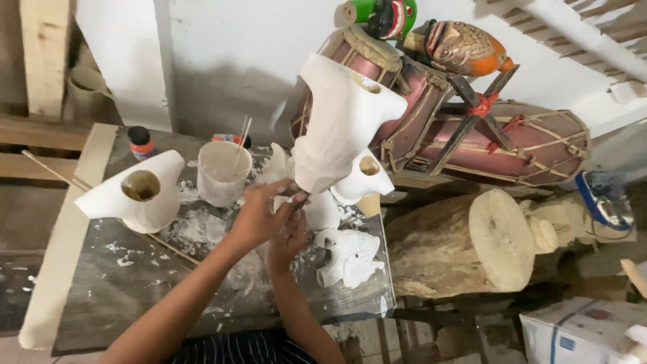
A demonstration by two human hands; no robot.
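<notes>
Four white carvings (340,125) are showing, with one white cup (222,172), one small bottle (141,142) and two drums (519,141).

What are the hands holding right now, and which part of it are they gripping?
Both hands, left hand and right hand, grip the tall white carved figure at its narrow bottom end, holding it upright above the paint-spattered table.

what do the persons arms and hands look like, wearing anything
Both forearms are bare, with no sleeves, gloves, watch or rings visible. The left hand and right hand carry smears of white paint on the fingers. A dark garment with thin pale stripes shows at the bottom edge.
</notes>
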